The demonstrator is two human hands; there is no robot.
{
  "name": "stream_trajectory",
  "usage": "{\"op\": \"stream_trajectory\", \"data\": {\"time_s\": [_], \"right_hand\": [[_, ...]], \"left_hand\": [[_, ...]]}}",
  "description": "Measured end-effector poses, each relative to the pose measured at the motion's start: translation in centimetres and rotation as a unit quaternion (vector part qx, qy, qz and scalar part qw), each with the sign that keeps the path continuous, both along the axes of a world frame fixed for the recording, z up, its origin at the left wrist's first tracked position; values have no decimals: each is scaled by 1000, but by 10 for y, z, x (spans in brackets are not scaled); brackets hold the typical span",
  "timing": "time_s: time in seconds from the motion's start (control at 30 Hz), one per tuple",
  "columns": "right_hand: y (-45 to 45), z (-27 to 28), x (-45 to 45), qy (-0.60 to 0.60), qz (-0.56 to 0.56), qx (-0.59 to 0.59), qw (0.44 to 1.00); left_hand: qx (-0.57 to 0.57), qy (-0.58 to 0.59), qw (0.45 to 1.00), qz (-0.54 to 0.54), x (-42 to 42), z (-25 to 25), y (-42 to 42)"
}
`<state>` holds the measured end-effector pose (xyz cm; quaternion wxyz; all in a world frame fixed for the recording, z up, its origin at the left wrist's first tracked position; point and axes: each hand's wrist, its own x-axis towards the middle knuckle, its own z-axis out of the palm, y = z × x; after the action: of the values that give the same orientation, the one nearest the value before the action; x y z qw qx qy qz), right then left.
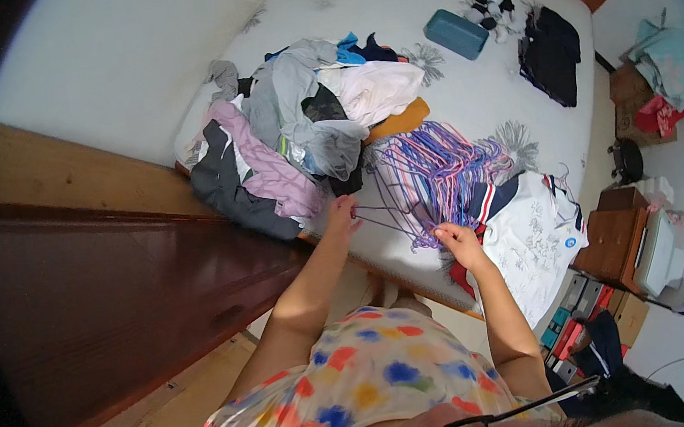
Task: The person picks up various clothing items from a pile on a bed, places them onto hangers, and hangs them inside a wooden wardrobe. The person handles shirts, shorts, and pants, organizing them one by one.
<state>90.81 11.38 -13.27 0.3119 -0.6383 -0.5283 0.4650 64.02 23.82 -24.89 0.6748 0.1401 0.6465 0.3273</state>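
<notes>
My left hand grips one end of a thin dark clothes hanger, which stretches across to my right hand. The fingers of my right hand are closed on its other part, at the near edge of a large pile of purple, blue and pink hangers on the bed. Right of that hand lies a white shirt with a dark, red-striped collar or sleeve part. A heap of mixed clothes lies left of the hangers, with a lilac garment and a grey garment on it.
Farther back on the patterned mattress are a teal plastic bin, small black and white bundles and folded dark clothes. A dark red wooden panel stands at the left. Shoe boxes and a brown cabinet are at the right.
</notes>
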Motion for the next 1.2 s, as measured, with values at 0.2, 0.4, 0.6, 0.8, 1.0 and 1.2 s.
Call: {"op": "stream_trajectory", "data": {"time_s": [0.2, 0.4, 0.6, 0.8, 1.0, 1.2], "right_hand": [[22, -4, -22, 68, -21, -19, 997], [55, -16, -44, 93, -37, -29, 995], [69, -60, -35, 76, -28, -33, 996], [71, -97, -27, 140, -47, -69, 987], [77, -109, -22, 117, -13, -73, 990], [75, -76, -20, 149, -25, -82, 985]], "left_hand": [[84, 41, 995, -18, 12, 0, 9], [152, 184, 963, 122, 0, -50, 43], [3, 552, 826, 111, -98, -98, 83], [-72, 538, 832, 113, -180, -95, 105], [82, 593, 792, 116, -256, -165, 93], [159, 240, 870, 399, -159, -77, 118]]}}
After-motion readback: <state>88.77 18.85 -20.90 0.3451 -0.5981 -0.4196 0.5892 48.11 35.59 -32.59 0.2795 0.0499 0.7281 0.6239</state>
